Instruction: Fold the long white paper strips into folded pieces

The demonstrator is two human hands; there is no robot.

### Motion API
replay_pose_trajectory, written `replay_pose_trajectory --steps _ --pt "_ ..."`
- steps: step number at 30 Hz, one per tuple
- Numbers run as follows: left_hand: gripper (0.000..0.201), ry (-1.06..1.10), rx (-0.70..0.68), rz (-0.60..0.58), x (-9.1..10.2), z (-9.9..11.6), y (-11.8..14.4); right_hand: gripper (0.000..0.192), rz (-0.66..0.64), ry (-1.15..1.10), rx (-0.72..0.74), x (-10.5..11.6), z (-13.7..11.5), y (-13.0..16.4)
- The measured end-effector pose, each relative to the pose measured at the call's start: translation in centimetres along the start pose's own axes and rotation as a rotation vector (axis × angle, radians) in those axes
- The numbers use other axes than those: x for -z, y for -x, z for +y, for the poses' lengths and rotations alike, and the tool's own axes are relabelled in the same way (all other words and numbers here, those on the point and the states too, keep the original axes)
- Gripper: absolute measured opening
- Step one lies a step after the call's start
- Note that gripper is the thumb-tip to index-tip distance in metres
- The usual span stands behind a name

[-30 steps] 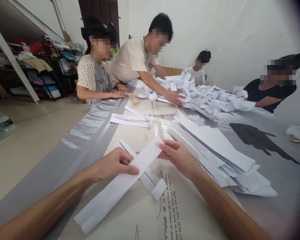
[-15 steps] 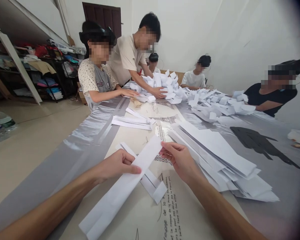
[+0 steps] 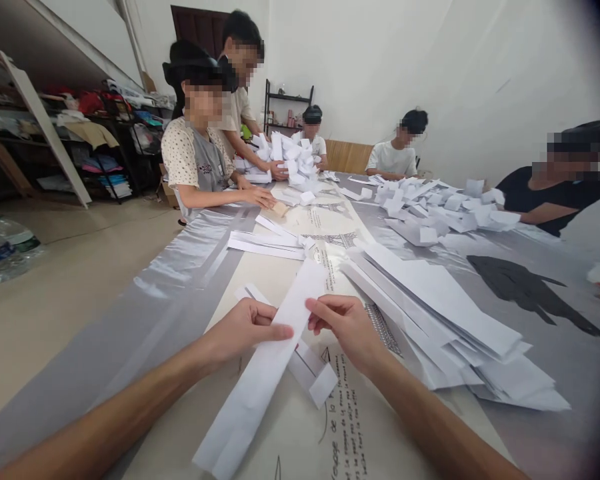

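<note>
A long folded strip of white paper (image 3: 253, 393) slants through the air in front of me, above the table. My left hand (image 3: 253, 327) pinches its left edge near the middle, thumb on top. Higher up, my right hand (image 3: 343, 327) grips the right edge between thumb and bent fingers. Beneath it, partly covered, a second folded paper strip (image 3: 323, 385) with a turned-up end lies on the printed tablecloth (image 3: 280, 440). To the right of my right hand rests a thick stack of folded white paper sheets (image 3: 430, 307).
More folded strips (image 3: 265, 245) lie ahead on the cloth. Beyond them are a pile of folded papers (image 3: 295, 160) and another heap (image 3: 430, 203) on the right. Several people sit or stand around the table; one standing person's hands (image 3: 277, 170) hold the far pile.
The strip has turned a little more upright, and my right hand has slid down its edge. The standing co-worker has pushed the far pile back and to the left.
</note>
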State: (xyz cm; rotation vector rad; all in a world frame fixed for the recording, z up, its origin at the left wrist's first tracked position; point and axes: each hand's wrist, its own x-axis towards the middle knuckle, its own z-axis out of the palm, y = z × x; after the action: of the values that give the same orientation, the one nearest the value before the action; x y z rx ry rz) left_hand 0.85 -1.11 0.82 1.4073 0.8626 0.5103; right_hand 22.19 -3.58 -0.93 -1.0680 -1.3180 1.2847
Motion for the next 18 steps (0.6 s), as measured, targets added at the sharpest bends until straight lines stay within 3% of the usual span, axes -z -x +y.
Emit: replay_pose_trajectory --steps 4,7,12,18 --pt "0.039 0.005 -0.015 -0.056 0.3 0.4 0.2 0.035 0.038 0.014 0.015 1.1 -0.1 -0.2" --pt "0.047 -0.005 -0.052 -0.021 0.5 0.5 0.2 0.034 0.093 -0.057 0.001 1.3 0.0 -0.2" --pt "0.034 0.045 -0.107 0.164 -0.1 -0.1 -0.2 0.03 -0.1 -0.086 -0.059 0.0 0.2 0.1" --pt "0.029 -0.056 -0.107 0.061 0.2 -0.2 -0.1 0.026 -0.081 -0.093 -0.088 -0.2 -0.1 0.1"
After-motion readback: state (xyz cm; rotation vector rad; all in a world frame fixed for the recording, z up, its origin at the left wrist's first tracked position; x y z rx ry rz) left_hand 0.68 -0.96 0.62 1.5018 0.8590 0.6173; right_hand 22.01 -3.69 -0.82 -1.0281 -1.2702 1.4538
